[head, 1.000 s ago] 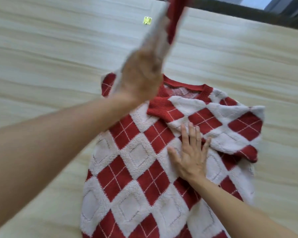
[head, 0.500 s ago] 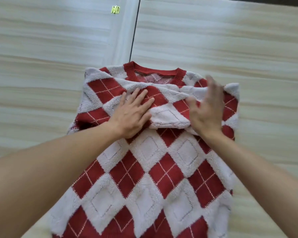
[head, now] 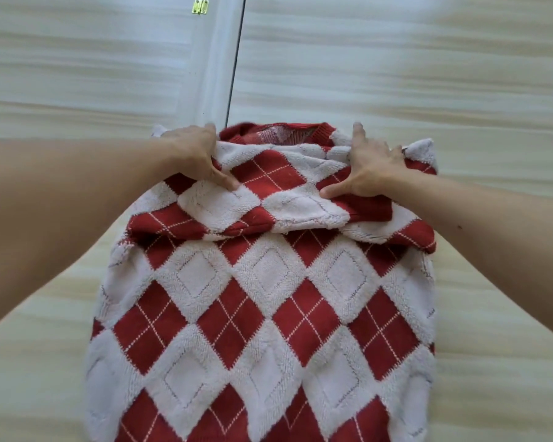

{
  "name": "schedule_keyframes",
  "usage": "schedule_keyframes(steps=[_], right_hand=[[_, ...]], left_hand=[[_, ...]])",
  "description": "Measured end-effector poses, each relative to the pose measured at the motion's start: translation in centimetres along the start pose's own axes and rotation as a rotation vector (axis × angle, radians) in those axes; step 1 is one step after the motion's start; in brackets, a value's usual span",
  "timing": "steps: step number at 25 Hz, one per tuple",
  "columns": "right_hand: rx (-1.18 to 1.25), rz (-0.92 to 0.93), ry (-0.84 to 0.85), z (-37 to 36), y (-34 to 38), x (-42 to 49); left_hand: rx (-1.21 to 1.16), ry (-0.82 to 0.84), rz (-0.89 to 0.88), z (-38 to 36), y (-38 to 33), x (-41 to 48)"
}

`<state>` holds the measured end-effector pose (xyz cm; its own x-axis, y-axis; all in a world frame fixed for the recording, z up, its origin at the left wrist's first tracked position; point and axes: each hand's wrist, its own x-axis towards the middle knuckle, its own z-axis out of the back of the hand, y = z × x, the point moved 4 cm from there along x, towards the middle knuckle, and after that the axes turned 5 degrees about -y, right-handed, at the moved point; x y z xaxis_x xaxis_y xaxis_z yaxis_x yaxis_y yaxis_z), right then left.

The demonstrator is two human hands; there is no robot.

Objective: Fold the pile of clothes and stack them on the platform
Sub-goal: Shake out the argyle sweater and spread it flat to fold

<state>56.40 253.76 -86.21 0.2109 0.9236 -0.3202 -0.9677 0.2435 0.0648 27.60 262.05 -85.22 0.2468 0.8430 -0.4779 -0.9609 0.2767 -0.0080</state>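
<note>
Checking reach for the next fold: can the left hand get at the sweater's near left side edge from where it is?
Probably yes. The left hand grips the sweater near its collar, and nothing lies along that edge.

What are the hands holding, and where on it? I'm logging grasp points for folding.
Both hands grip the red-and-white sweater at its shoulders beside the collar: left hand on one, right hand on the other.

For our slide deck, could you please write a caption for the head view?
Both hands, left hand and right hand, grip the shoulders of a red-and-white argyle sweater with folded-in sleeves.
</note>
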Motion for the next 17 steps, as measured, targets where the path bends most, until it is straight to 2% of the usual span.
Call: schedule_keyframes(steps=[2, 4, 6, 9, 11, 13, 15, 16, 17], right_hand=[[-0.039, 0.047, 0.01, 1.1, 0.6, -1.1], [-0.118, 0.106, 0.047, 2.7, 1.2, -2.9], [-0.096, 0.103, 0.038, 4.6, 1.3, -4.9], [-0.007, 0.141, -0.199, 8.2, 0.6, -7.6], [0.033, 0.241, -0.417, 10.3, -0.1, -10.8], [0.052, 0.348, -0.504, 10.9, -0.5, -16.0], [-0.009, 0.447, -0.445, 8.9, -0.4, -22.6], [-0.07, 0.496, -0.36, 6.8, -0.4, -25.9], [-0.133, 0.516, -0.191, 4.4, -0.5, -28.9]], left_hand=[[0.166, 0.051, -0.018, 0.0, 0.2, -1.0], [0.347, -0.022, -0.157, 0.4, -0.4, -2.6], [0.306, -0.13, -0.282, 1.1, -1.0, -4.9], [0.071, -0.373, -0.341, 3.5, -1.2, -9.0], [0.039, -0.583, -0.427, 5.5, -0.5, -12.9], [0.015, -0.678, -0.513, 6.1, 0.8, -17.7], [0.079, -0.649, -0.558, 3.7, 2.7, -22.5], [0.102, -0.545, -0.598, 1.5, 3.5, -25.0], [0.103, -0.402, -0.656, -1.0, 4.1, -27.4]])
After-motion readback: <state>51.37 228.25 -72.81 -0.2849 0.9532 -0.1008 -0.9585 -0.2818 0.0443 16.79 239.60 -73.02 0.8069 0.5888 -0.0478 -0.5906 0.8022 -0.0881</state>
